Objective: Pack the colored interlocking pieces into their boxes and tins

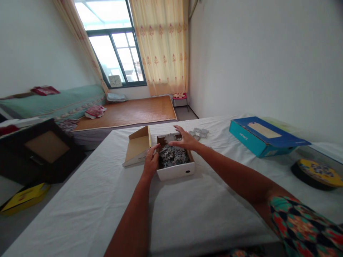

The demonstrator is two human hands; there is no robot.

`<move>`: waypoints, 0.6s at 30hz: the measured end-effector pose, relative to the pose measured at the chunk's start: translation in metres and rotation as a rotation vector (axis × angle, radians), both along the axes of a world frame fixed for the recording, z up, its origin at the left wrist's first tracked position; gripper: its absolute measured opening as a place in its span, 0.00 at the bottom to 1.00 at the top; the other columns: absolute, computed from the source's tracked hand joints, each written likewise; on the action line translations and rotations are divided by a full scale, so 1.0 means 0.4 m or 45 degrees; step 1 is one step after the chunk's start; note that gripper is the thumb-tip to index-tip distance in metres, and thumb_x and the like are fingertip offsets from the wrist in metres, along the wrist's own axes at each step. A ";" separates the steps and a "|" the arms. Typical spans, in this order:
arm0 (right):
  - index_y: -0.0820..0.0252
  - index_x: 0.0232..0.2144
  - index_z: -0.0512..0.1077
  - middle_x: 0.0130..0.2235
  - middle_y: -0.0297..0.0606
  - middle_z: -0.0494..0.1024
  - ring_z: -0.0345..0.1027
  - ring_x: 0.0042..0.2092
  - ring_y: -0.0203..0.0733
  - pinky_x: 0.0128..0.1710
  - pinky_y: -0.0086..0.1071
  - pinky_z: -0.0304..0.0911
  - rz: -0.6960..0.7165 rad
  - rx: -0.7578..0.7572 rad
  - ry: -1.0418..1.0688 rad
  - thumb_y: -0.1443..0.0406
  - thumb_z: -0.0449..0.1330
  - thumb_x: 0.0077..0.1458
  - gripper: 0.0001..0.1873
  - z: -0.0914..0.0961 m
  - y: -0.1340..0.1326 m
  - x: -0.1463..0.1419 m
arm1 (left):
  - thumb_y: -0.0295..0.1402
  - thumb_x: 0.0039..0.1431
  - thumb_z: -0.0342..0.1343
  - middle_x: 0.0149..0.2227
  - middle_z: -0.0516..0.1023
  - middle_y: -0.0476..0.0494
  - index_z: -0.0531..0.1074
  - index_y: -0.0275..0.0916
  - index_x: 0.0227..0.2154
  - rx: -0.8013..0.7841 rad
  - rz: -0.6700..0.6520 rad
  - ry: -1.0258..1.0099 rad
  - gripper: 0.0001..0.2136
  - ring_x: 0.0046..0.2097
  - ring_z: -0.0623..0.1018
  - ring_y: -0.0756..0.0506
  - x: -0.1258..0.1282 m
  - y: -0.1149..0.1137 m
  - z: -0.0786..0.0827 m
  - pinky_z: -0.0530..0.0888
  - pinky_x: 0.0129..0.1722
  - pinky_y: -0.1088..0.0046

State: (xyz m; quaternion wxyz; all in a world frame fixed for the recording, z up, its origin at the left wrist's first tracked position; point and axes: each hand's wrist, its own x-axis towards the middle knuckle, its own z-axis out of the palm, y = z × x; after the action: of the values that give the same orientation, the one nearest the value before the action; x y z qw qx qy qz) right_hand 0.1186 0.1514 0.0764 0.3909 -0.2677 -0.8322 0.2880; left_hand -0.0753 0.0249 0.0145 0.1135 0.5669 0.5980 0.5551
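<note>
A white cardboard box (175,174) filled with loose grey jigsaw puzzle pieces (173,157) stands on the cloth-covered table. My left hand (152,161) is at the box's left wall, its fingers closed about the rim. Over the far right part of the box, my right hand (186,139) is open, with thumb and fingers spread apart. A grey cluster of pieces (169,137) shows by the far wall, near the right thumb; I see no grip on it. More flat grey pieces (199,133) lie on the cloth beyond the right hand.
Left of the box lies its open lid (138,146), inner side showing. On the right are a blue box (254,135) and a round yellow-topped tin (317,171). The table (88,200) has a white cloth. A dark cabinet (40,150) and a bed (134,110) are beyond.
</note>
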 end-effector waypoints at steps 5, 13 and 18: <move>0.55 0.57 0.66 0.59 0.43 0.70 0.60 0.61 0.48 0.62 0.48 0.52 -0.211 0.066 -0.146 0.48 0.48 0.62 0.28 -0.022 0.091 0.102 | 0.29 0.57 0.47 0.51 0.76 0.41 0.73 0.41 0.50 -0.001 0.023 -0.013 0.19 0.55 0.71 0.42 0.005 0.002 -0.002 0.65 0.58 0.58; 0.59 0.49 0.71 0.52 0.41 0.72 0.69 0.49 0.46 0.48 0.43 0.68 -0.278 -0.027 -0.774 0.57 0.57 0.62 0.17 -0.153 0.121 0.381 | 0.29 0.57 0.48 0.51 0.76 0.43 0.73 0.42 0.50 0.003 0.008 0.004 0.18 0.56 0.71 0.42 0.003 0.002 -0.002 0.63 0.60 0.58; 0.58 0.49 0.71 0.47 0.41 0.75 0.72 0.44 0.44 0.46 0.40 0.69 -0.266 -0.054 -0.778 0.56 0.60 0.58 0.20 -0.185 0.166 0.380 | 0.31 0.58 0.48 0.53 0.75 0.42 0.73 0.42 0.50 -0.005 0.008 0.005 0.18 0.56 0.71 0.42 -0.001 0.002 -0.004 0.62 0.60 0.58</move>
State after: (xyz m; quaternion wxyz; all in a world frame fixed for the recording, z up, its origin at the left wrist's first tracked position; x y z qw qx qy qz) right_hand 0.2707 0.2180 0.0023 0.1449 -0.4339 -0.8729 0.1698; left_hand -0.0757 0.0257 0.0129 0.1117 0.5658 0.6011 0.5532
